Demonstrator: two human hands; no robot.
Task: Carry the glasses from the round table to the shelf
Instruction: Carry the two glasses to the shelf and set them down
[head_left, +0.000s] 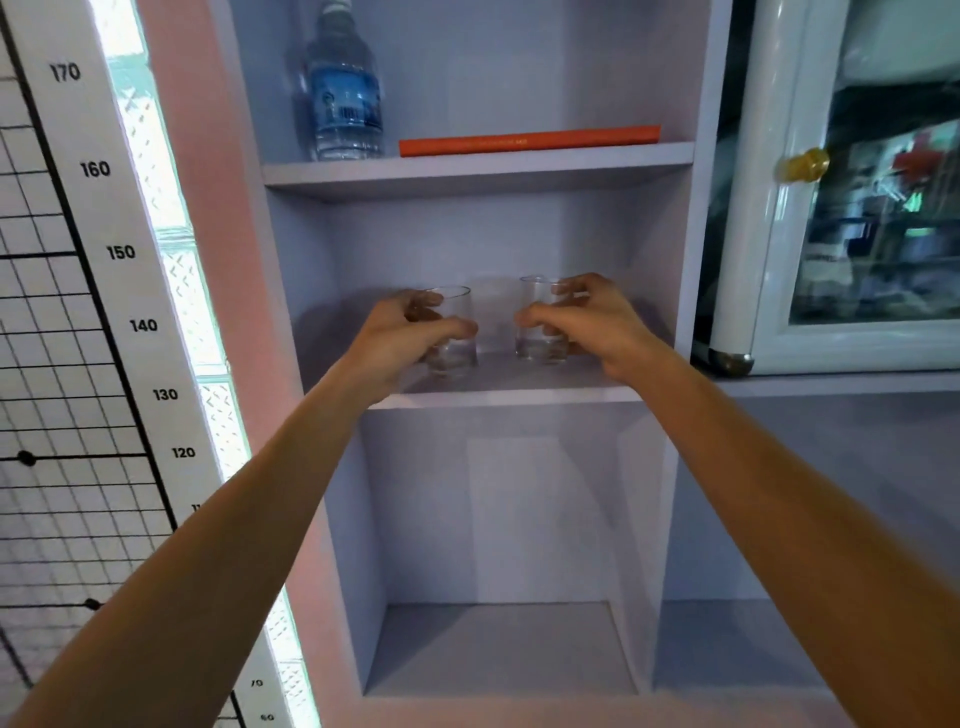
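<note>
Two clear drinking glasses stand side by side on the middle board of a pale lilac shelf (509, 397). My left hand (400, 338) is wrapped around the left glass (454, 345), thumb in front, fingers behind. My right hand (592, 322) grips the right glass (537, 345) the same way. Both glass bases look to be resting on the board, a small gap between them. The round table is out of view.
On the board above stand a water bottle (343, 93) and a flat orange book (530, 139). The compartment below (498, 644) holds nothing. A height chart (93, 260) lines the left wall. A white glass-door cabinet (852, 208) stands at the right.
</note>
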